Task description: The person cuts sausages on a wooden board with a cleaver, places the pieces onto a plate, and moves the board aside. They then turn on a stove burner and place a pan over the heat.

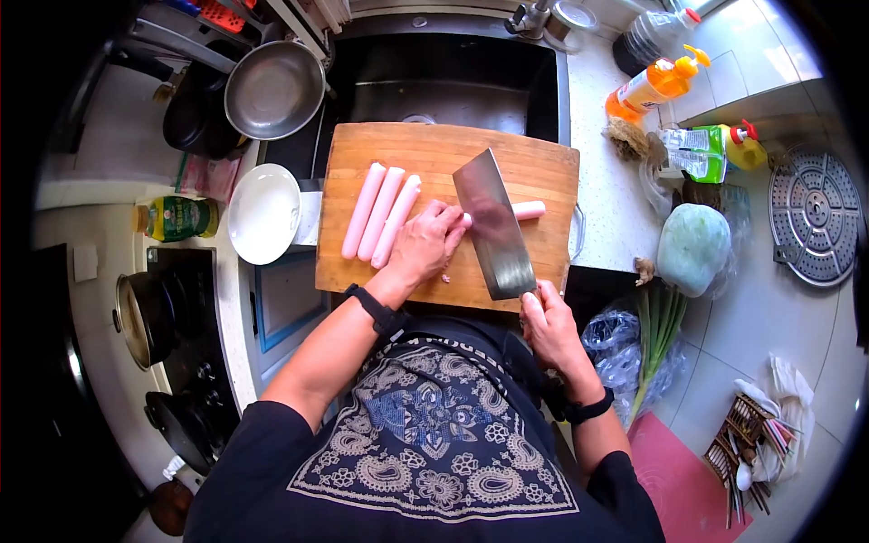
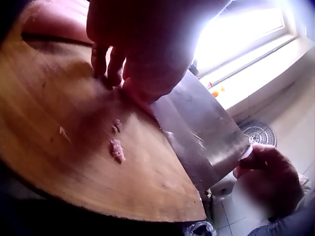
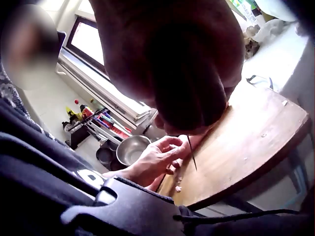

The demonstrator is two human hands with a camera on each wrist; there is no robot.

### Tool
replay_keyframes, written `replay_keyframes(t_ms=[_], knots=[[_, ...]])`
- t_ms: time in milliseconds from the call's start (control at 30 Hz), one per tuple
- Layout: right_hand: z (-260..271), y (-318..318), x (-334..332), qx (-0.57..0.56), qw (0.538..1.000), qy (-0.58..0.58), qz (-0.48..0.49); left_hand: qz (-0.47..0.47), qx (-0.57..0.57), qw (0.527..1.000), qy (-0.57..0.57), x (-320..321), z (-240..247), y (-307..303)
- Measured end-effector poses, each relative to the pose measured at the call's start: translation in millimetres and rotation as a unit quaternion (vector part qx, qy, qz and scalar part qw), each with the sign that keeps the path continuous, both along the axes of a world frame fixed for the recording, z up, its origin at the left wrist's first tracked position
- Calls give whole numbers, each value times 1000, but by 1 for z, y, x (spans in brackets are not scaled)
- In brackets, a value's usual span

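Observation:
My right hand (image 1: 552, 328) grips the handle of a cleaver (image 1: 495, 226), whose broad blade stands across a pink sausage (image 1: 529, 210) on the wooden cutting board (image 1: 543, 262). The sausage's far end sticks out to the right of the blade. Fingers bent, my left hand (image 1: 427, 242) holds the same sausage on the left side, close against the blade; most of that part is hidden under the fingers. To the left of this hand lie several whole sausages (image 1: 365, 213) side by side. Small pink crumbs (image 2: 117, 150) dot the board in the left wrist view.
Behind the board is a dark sink (image 1: 444, 86). A white bowl (image 1: 263, 214) sits to the left, below a metal pan (image 1: 274, 90). On the right counter are an orange soap bottle (image 1: 656, 86) and a wrapped pale green melon-like vegetable (image 1: 694, 249). Green onions (image 1: 659, 335) hang below.

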State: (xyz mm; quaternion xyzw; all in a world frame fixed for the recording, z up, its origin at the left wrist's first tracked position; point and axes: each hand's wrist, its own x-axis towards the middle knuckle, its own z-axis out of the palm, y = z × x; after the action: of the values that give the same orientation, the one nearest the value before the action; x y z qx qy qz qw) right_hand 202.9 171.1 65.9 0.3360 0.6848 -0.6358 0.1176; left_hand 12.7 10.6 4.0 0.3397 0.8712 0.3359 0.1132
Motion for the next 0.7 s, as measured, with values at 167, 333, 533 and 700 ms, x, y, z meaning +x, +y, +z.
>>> replay_keyframes(t_ms=[167,333,533,700], knots=[[10,2,4,0,999,23,-41,5,-8,1000,14,-1,-5,-1],[0,3,9,16,1000,-6,-26,-5,-9,1000,20,-2,-1,-1],[-9,2,8,32,999,14,-8,-6,15,997,75,0,-3,6],[4,6,7,-34,998,5,-44,-60,0,992,109,-2,-2,8]])
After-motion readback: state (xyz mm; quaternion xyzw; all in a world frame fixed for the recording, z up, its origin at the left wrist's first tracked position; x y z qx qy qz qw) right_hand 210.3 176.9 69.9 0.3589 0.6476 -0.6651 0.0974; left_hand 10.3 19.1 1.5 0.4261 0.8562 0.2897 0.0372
